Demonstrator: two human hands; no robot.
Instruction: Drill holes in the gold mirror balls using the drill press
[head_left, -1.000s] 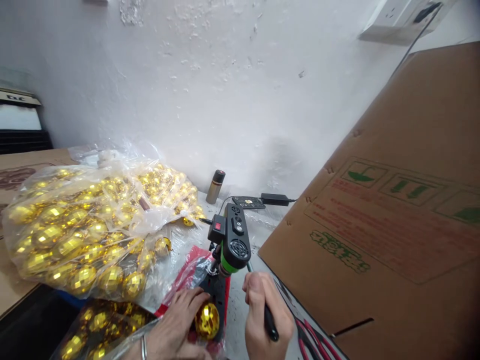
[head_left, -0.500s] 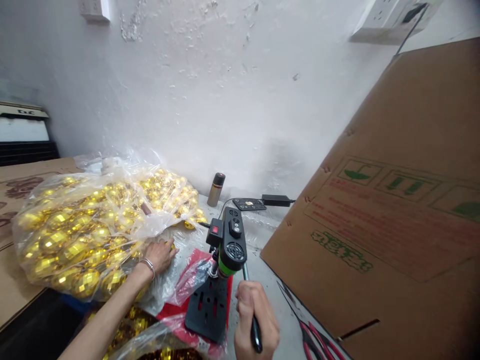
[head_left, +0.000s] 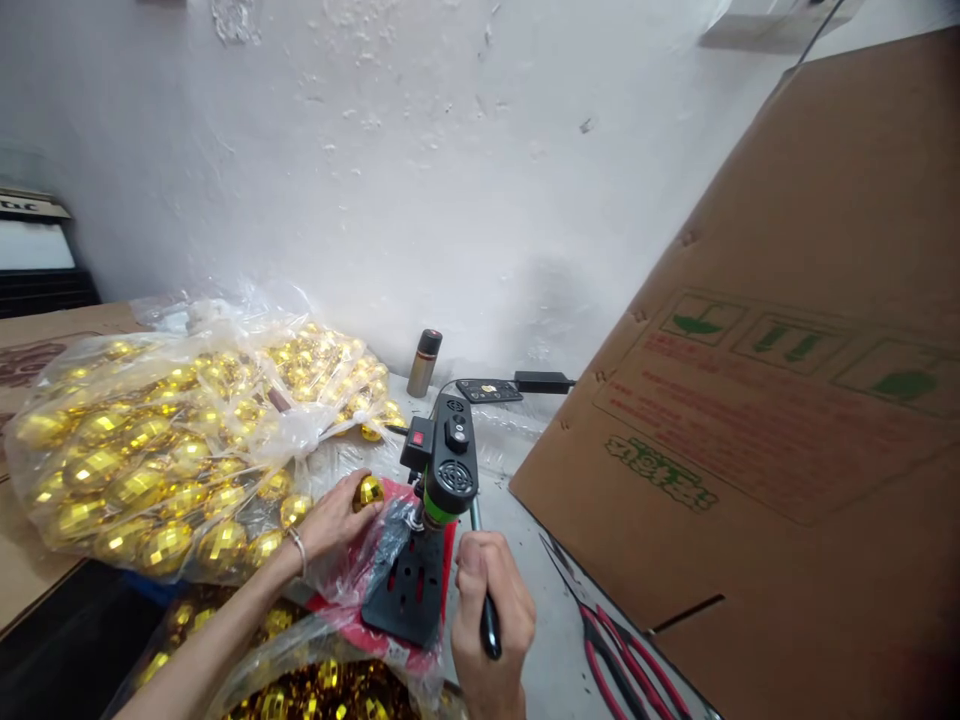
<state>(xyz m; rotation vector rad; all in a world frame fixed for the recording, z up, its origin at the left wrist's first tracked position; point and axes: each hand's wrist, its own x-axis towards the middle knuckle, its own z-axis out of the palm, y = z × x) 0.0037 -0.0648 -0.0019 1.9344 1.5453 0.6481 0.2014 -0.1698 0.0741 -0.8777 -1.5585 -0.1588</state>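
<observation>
A shiny gold faceted ball (head_left: 369, 492) is between the fingers of my left hand (head_left: 337, 520), just left of the small black bench drill press (head_left: 452, 465). My right hand (head_left: 493, 610) is wrapped round the press's lever handle (head_left: 490, 630), which has a black grip. Below the drill head lies the black slotted base plate (head_left: 405, 595), on red plastic sheeting (head_left: 341, 610). Behind my left hand, a large clear plastic bag (head_left: 172, 450) bulges with gold balls. Another open bag of gold balls (head_left: 322, 690) sits at the bottom edge.
Red-and-black handled scissors (head_left: 622, 650) lie at right, beside a tall cardboard box (head_left: 750, 330). By the wall stand a dark-capped bottle (head_left: 425, 362), a black panel with buttons (head_left: 489, 389) and a black power adapter (head_left: 541, 382).
My left hand has come away from the big bag toward the drill press, bringing a gold ball into clear view. My right hand stays on the lever handle. The camera view has shifted slightly.
</observation>
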